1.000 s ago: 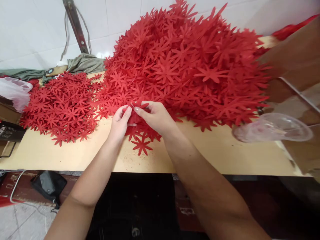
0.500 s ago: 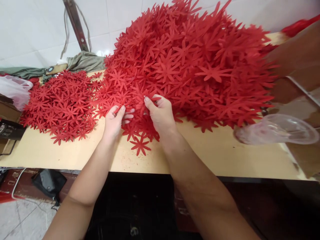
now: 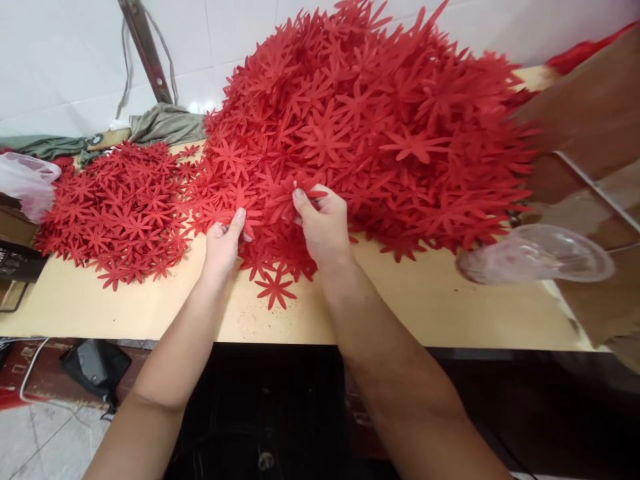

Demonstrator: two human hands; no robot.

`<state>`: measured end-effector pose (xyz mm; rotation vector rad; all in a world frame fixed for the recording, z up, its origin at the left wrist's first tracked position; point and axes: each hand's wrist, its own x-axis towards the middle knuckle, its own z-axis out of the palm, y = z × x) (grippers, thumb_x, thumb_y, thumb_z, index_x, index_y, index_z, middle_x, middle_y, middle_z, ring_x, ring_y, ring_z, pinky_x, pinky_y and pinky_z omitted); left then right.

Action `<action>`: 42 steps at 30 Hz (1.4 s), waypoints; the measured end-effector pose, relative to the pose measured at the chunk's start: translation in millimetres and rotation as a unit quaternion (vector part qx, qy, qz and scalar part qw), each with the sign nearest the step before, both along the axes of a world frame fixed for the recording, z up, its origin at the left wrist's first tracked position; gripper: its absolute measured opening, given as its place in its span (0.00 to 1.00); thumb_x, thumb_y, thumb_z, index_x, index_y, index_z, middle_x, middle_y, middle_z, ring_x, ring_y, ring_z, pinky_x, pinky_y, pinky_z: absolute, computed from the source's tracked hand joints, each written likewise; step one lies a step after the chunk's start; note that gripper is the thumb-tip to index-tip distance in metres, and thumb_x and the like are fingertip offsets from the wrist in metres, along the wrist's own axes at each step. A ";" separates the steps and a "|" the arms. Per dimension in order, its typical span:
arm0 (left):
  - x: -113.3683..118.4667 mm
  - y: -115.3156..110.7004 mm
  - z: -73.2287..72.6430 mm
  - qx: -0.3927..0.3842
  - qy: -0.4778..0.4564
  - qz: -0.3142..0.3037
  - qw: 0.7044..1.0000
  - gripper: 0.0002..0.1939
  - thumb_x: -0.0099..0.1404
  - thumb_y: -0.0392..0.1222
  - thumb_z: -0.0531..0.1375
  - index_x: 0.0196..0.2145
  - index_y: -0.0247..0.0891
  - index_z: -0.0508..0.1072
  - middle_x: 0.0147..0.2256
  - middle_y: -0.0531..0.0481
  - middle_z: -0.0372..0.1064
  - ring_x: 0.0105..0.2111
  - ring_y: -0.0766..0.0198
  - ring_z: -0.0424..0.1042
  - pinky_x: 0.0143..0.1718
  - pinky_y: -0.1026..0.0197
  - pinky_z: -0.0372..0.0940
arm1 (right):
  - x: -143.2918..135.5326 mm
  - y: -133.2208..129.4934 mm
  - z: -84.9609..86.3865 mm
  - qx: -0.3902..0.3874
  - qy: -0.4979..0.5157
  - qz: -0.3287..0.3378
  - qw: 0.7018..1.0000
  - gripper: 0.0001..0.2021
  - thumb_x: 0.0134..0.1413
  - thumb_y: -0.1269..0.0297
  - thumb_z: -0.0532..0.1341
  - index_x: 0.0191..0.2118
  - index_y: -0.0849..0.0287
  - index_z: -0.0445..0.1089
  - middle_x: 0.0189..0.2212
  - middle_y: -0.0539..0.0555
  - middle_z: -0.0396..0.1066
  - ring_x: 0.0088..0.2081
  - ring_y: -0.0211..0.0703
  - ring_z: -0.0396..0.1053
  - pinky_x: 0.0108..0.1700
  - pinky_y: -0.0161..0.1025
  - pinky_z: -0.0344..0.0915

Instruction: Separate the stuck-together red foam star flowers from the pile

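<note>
A tall heap of red flower-shaped cutouts covers the back of a tan table. My right hand pinches red cutouts at the heap's near edge, thumb on top. My left hand grips the edge of cutouts just to the left, thumb pressed on them. A flatter spread of the same red flowers lies to the left. One single flower lies loose on the table below my hands.
A clear plastic cup lies at the right beside a brown cardboard box. A green cloth and a metal bar are at the back wall. A white plastic bag sits far left.
Both hands left the small bunch they held together, moved apart and reached farther into the heap's near edge.
</note>
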<state>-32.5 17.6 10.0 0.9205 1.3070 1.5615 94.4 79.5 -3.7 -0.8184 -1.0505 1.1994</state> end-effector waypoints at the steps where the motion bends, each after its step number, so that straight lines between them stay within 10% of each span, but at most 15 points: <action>1: 0.3 0.1 0.2 -0.008 0.000 -0.001 1.000 0.24 0.57 0.55 0.61 0.14 0.35 0.65 0.14 0.56 0.61 0.17 0.75 0.60 0.24 0.68 0.58 | -0.1 1.1 -1.2 -0.006 0.011 -0.002 1.000 0.18 0.35 0.49 0.69 0.26 0.57 0.67 0.22 0.44 0.63 0.24 0.29 0.60 0.30 0.32 0.64; 10: 2.6 -1.8 4.0 -0.057 -0.070 0.015 0.996 0.06 0.59 0.33 0.60 0.27 0.35 0.66 0.20 0.59 0.70 0.19 0.77 0.65 0.25 0.71 0.60 | 1.3 1.0 -5.6 0.001 0.028 0.012 1.000 0.18 0.37 0.47 0.68 0.29 0.55 0.68 0.26 0.47 0.67 0.27 0.32 0.64 0.28 0.32 0.64; 26: 4.3 -3.8 -12.4 -0.036 -0.069 -0.031 0.997 0.17 0.44 0.49 0.71 0.19 0.34 0.70 0.15 0.57 0.66 0.16 0.74 0.62 0.22 0.68 0.58 | -1.5 -27.0 10.5 0.029 -0.054 0.234 0.970 0.14 0.40 0.55 0.69 0.34 0.57 0.75 0.32 0.51 0.77 0.40 0.41 0.74 0.48 0.43 0.71; 35: -10.4 -0.7 5.7 -0.068 0.034 -0.066 0.995 0.19 0.46 0.47 0.70 0.21 0.37 0.63 0.15 0.60 0.61 0.15 0.74 0.60 0.20 0.69 0.56 | 5.3 -1.0 -5.9 0.023 0.024 0.026 0.999 0.13 0.39 0.56 0.69 0.31 0.54 0.71 0.32 0.47 0.73 0.35 0.35 0.71 0.45 0.38 0.69; 42: -32.7 10.0 6.2 0.034 0.250 0.108 0.962 0.25 0.45 0.35 0.70 0.43 0.40 0.71 0.53 0.44 0.64 0.53 0.58 0.64 0.49 0.59 0.62 | 6.5 2.2 -9.1 -0.032 0.018 0.048 0.998 0.20 0.36 0.50 0.69 0.35 0.54 0.67 0.30 0.47 0.69 0.28 0.33 0.66 0.26 0.33 0.66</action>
